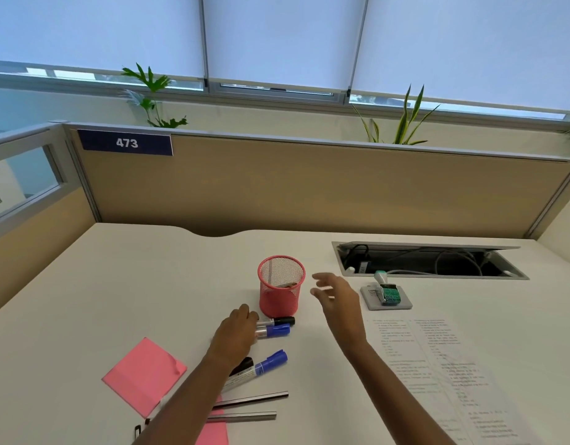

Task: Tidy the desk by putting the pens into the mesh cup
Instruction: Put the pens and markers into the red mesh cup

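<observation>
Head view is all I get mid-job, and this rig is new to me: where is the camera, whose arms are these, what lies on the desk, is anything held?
There is no machine: a person works with bare hands, and the one picture comes from a camera on their head, looking forward and down. The left hand lies over the ends of a black-capped marker and a blue-capped marker beside the pink mesh cup; whether it grips them is unclear. The right hand hovers open, holding nothing. Nearer lie two more markers, two thin dark rods, perhaps pens, pink sticky notes, a printed sheet and a stamp.
</observation>
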The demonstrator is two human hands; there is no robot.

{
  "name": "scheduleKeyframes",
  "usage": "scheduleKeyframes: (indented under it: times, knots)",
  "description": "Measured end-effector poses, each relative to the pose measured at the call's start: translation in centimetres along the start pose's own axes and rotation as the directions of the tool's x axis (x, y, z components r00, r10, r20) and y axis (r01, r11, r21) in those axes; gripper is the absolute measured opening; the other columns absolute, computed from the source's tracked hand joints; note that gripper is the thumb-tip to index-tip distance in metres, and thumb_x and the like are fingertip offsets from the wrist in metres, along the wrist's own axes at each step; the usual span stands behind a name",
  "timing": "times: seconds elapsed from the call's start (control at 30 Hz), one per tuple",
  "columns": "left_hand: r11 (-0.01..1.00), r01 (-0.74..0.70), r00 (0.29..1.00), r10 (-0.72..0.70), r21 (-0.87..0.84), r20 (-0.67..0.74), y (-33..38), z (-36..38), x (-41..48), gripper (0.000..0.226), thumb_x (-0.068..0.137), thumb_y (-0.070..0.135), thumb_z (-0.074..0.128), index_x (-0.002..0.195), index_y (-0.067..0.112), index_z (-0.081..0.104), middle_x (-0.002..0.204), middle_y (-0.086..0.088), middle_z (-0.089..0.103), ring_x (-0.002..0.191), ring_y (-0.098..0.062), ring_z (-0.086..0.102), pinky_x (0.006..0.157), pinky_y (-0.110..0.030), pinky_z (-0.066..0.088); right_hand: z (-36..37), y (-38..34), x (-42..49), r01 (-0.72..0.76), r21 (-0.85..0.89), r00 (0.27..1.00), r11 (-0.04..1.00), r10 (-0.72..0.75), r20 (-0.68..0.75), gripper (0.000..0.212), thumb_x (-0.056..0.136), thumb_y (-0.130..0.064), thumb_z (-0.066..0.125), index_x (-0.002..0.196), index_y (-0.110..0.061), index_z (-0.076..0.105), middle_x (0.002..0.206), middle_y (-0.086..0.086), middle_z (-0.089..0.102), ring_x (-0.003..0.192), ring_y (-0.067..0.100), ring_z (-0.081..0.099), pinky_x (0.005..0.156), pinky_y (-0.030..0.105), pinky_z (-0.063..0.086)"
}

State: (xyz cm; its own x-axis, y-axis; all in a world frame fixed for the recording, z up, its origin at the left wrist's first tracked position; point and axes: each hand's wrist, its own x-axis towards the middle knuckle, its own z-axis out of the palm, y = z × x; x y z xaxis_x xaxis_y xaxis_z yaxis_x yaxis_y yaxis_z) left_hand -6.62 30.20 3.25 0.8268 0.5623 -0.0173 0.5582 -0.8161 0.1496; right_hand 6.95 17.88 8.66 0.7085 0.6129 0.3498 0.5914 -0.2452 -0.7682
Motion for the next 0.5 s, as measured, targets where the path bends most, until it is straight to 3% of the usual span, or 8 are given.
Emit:
scheduleKeyframes:
  times: [0.07,0.23,0.37,0.5]
  knots:
    - [1.0,0.005,1.0,-0.005,0.006,0.002,0.1,0.0,0.0,0.035,0.093,0.015,0.046,0.128,0.013,0.041,0.128,-0.007,0.045,0.112,-0.018,0.048,0.092,-0.024,0.041,0.5,1.2,-1.1,-0.126,0.07,0.992,0.99,0.124,0.04,0.022,0.083,-0.009,0.061,0.105,-0.009,0.06,0.106,0.014,0.063,0.082,0.014,0.056,0.065,0.006,0.041]
    - [0.999,-0.022,1.0,0.022,0.044,0.009,0.6,-0.1,-0.6,0.033,0.093,0.011,0.041,0.126,0.012,0.04,0.127,-0.007,0.047,0.115,-0.021,0.046,0.092,-0.027,0.04,2.1,3.1,-3.5,-0.42,0.051,0.874,0.906,0.388,0.293,0.037,0.083,-0.018,0.063,0.117,-0.006,0.053,0.113,0.015,0.06,0.089,0.023,0.06,0.083,0.034,0.053]
    - [0.999,-0.034,0.999,0.034,-0.037,0.004,1.4,-0.4,-1.1,0.038,0.093,0.01,0.044,0.13,0.014,0.036,0.129,-0.005,0.047,0.116,-0.019,0.047,0.094,-0.024,0.04,2.7,2.4,-4.5,-0.501,0.166,0.828,0.849,0.415,0.376,0.047,0.083,-0.019,0.063,0.125,-0.008,0.045,0.113,0.015,0.06,0.093,0.025,0.063,0.078,0.032,0.055]
    - [0.965,-0.018,1.0,0.012,-0.263,-0.023,2.8,-1.4,-1.8,0.031,0.094,0.02,0.045,0.125,0.016,0.039,0.125,-0.003,0.053,0.111,-0.016,0.054,0.092,-0.021,0.043,2.6,0.7,-4.9,-0.52,0.337,0.828,0.785,0.367,0.424,0.052,0.083,-0.017,0.062,0.128,-0.015,0.037,0.117,0.013,0.059,0.097,0.025,0.063,0.072,0.026,0.055]
